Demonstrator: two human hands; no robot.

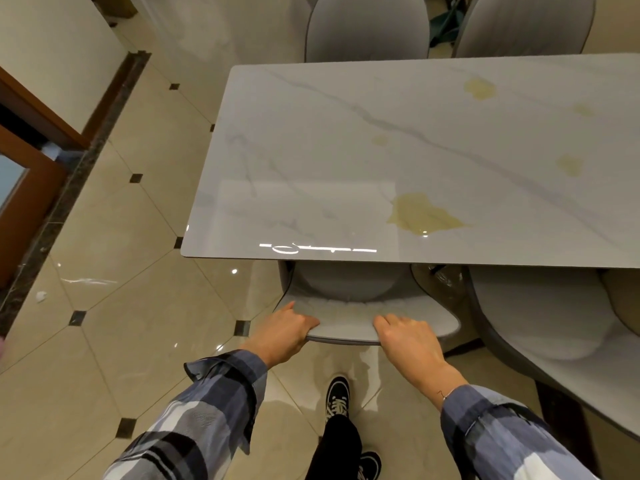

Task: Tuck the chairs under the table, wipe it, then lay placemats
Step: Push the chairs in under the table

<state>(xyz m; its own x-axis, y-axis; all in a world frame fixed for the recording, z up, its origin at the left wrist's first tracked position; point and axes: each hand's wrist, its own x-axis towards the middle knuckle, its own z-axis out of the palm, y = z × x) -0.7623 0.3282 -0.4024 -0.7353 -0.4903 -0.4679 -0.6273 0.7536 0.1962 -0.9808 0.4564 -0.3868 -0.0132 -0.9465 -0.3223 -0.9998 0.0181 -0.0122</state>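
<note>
Our left hand (285,332) and right hand (410,341) grip the top edge of a grey upholstered chair (360,322), fingers curled over its backrest and thumbs behind, one hand toward each end. Blue plaid sleeves (211,410) cover our forearms, and a thin bracelet (444,395) circles the right wrist. The chair sits at the near edge of the white marble-patterned worktop (311,150), its seat partly beneath the top. A second grey chair (540,323) stands just beside it on the right, farther out from the worktop. Across the worktop, two more chair backs (367,29) rise against the far edge. Yellowish spills (424,213) mark the glossy surface, the largest near the front edge, smaller ones beyond it to the right. Below, a black sneaker (337,398) rests on the beige tiled floor (121,271).
</note>
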